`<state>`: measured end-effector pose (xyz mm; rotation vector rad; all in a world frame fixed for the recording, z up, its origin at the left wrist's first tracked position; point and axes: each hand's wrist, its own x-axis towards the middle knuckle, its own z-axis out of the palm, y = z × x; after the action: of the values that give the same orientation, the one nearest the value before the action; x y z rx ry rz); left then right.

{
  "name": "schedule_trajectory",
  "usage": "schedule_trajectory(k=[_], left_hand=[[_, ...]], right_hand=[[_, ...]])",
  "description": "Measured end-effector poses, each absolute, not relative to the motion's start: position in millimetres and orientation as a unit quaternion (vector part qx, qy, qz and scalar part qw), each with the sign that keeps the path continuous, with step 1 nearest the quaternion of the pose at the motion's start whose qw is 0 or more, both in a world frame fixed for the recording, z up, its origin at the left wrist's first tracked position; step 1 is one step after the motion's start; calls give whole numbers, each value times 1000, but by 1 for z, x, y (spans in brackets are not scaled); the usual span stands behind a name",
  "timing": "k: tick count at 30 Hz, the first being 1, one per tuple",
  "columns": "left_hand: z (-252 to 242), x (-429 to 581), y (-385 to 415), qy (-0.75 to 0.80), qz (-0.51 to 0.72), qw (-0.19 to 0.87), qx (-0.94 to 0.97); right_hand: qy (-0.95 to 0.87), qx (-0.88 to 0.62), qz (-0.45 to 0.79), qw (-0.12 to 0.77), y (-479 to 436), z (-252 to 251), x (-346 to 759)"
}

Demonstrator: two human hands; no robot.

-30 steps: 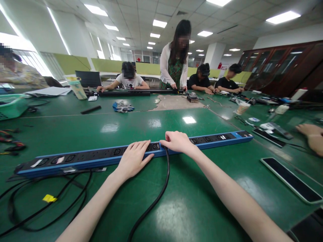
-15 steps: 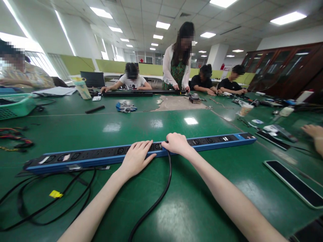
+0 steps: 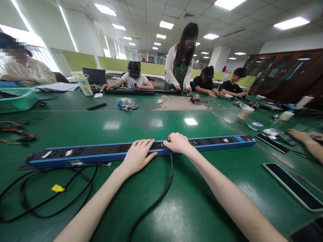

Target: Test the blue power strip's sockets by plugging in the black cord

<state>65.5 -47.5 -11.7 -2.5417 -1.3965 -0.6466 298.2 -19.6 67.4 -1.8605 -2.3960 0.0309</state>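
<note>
A long blue and black power strip [image 3: 97,150] with a row of sockets lies across the green table in front of me. My left hand [image 3: 138,155] rests over its middle, fingers stretched across the top and thumb apart along the near side. Just to the right, my right hand [image 3: 177,143] is closed round the end of a black power cord [image 3: 168,186], held against the strip's sockets. My fingers hide the plug, so how deep it sits cannot be made out. The cord curves down toward me over the table.
Looped black cable [image 3: 91,188] with a yellow tag lies at the left, below a green basket [image 3: 17,106]. A phone [image 3: 294,185] lies at the right, near a co-worker's hand [image 3: 300,135]. Gloves [image 3: 128,105] lie further back; several people work around the table.
The view has shifted slightly. Both my hands keep their places on the strip and cord. The co-worker's hand at the right has come further into view, over the small items there.
</note>
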Motion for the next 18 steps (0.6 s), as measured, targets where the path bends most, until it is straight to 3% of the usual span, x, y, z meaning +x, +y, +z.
schedule_trajectory(k=[18], left_hand=[[-15, 66, -47, -457, -228, 124, -851]], right_hand=[[-782, -621, -9, 61, -28, 67, 297]])
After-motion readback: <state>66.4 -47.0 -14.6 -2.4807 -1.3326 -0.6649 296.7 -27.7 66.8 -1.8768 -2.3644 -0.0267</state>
